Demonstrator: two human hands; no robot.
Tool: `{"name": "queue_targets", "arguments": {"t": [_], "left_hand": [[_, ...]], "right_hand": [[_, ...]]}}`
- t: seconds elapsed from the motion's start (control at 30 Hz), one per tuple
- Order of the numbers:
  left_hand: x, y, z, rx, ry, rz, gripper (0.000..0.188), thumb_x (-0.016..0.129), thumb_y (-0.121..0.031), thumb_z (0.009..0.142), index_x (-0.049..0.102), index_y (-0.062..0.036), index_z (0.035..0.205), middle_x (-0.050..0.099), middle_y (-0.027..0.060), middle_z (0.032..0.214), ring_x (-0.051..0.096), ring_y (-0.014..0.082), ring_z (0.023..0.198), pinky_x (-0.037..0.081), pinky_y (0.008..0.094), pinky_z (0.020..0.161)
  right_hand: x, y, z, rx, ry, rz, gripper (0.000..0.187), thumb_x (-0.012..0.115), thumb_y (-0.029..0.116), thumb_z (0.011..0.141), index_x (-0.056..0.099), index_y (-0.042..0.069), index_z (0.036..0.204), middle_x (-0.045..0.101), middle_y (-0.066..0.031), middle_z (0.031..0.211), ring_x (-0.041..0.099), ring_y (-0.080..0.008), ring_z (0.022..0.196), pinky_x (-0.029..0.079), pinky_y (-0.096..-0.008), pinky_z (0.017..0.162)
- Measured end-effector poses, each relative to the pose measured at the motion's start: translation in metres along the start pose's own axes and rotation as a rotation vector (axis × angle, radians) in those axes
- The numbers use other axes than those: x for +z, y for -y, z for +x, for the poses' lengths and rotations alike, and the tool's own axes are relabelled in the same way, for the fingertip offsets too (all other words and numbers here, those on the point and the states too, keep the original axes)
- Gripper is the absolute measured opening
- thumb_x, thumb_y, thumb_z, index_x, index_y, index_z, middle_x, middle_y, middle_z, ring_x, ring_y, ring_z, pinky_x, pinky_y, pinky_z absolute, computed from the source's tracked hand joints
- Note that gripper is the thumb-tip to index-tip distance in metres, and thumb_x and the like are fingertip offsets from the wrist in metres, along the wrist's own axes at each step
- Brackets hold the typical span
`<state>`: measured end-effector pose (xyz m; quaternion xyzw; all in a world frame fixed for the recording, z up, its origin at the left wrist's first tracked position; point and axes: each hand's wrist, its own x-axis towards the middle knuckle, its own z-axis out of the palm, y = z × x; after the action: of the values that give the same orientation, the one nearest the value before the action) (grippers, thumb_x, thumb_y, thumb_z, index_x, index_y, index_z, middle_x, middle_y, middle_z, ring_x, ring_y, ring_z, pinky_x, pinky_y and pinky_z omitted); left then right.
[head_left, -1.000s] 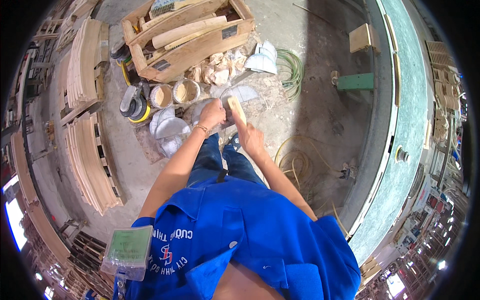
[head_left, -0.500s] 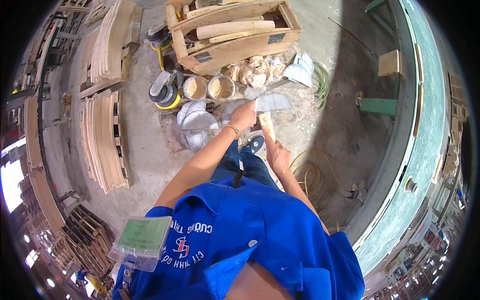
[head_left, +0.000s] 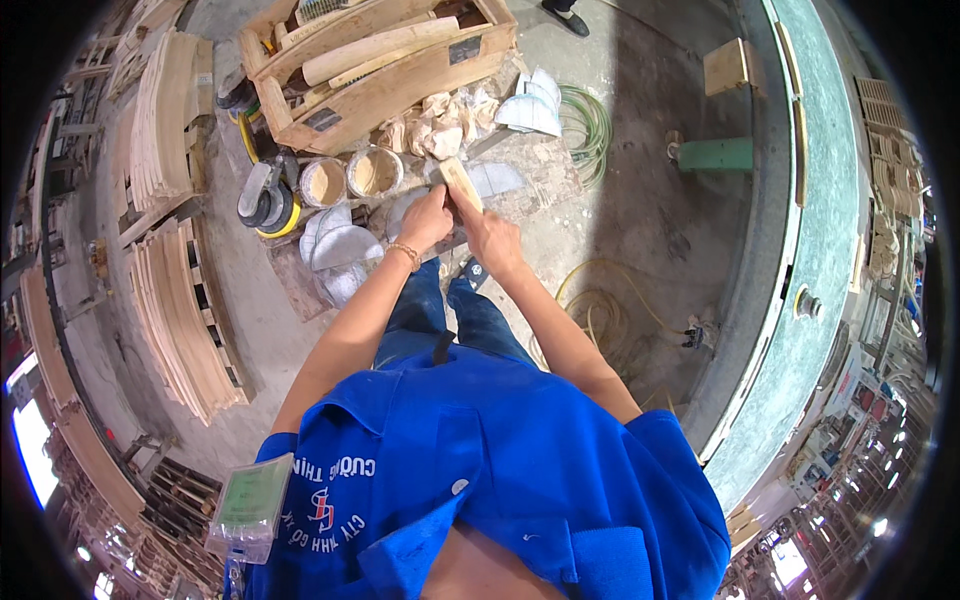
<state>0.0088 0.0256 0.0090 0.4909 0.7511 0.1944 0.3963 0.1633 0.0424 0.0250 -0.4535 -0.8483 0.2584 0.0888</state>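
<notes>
My right hand (head_left: 493, 240) is closed around the lower end of a pale, flat wooden piece (head_left: 459, 182), which points up and away from me. Right beside it my left hand (head_left: 425, 218) is closed, its knuckles close to the wood; whatever its fingers hold is hidden. Under and beyond the hands lie grey half-round sheets, probably sandpaper; one grey sheet (head_left: 498, 178) is right of the wood. More grey discs (head_left: 345, 247) are piled to the left. Two round tubs, a left tub (head_left: 324, 183) and a right tub (head_left: 375, 172), hold a tan material.
Beyond the tubs stands a wooden crate (head_left: 400, 92) of wood pieces, with crumpled tan sheets (head_left: 436, 128) before it. A disc sander (head_left: 267, 203) sits left. Coiled hoses (head_left: 590, 135), a long green-topped bench (head_left: 800, 230) and stacked curved boards (head_left: 180, 310) flank me. Another person's shoe (head_left: 567, 18) shows at the top.
My hands have come together, the right one bringing the wooden piece up beside my left hand. The view has shifted, moving the scene left and up. A person's foot now shows at the top.
</notes>
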Motion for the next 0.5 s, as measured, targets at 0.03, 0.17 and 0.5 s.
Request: {"name": "queue_targets", "arguments": {"t": [0.03,0.17,0.5], "left_hand": [[0.001,0.000,-0.001,-0.003,0.002,-0.014,0.010,0.053,-0.012,0.083,0.051,-0.0032,0.086,0.065,0.0130,0.065,0.066,0.0317,0.070,0.049,0.0436,0.069],[-0.005,0.003,-0.006,-0.152,0.107,-0.103,0.009,0.054,-0.013,0.083,0.050,-0.0048,0.084,0.066,0.0132,0.066,0.066,0.0300,0.067,0.049,0.0428,0.068],[-0.004,-0.001,-0.007,-0.135,0.100,-0.055,0.011,0.053,-0.015,0.084,0.050,-0.0045,0.085,0.064,0.0157,0.070,0.064,0.0348,0.076,0.047,0.0477,0.070]], "right_hand": [[0.004,0.001,-0.001,0.020,-0.026,-0.026,0.058,0.051,0.020,0.092,0.032,0.034,0.145,0.061,-0.0190,0.069,0.062,-0.0374,0.058,0.050,-0.0480,0.051],[-0.004,-0.009,-0.076,0.054,0.160,-0.026,0.066,0.051,0.012,0.086,0.030,0.033,0.146,0.061,-0.0187,0.072,0.064,-0.0356,0.058,0.051,-0.0488,0.052],[-0.005,-0.006,-0.054,0.062,0.082,-0.065,0.069,0.052,0.009,0.084,0.031,0.031,0.146,0.062,-0.0209,0.072,0.063,-0.0355,0.057,0.051,-0.0463,0.050]]}}
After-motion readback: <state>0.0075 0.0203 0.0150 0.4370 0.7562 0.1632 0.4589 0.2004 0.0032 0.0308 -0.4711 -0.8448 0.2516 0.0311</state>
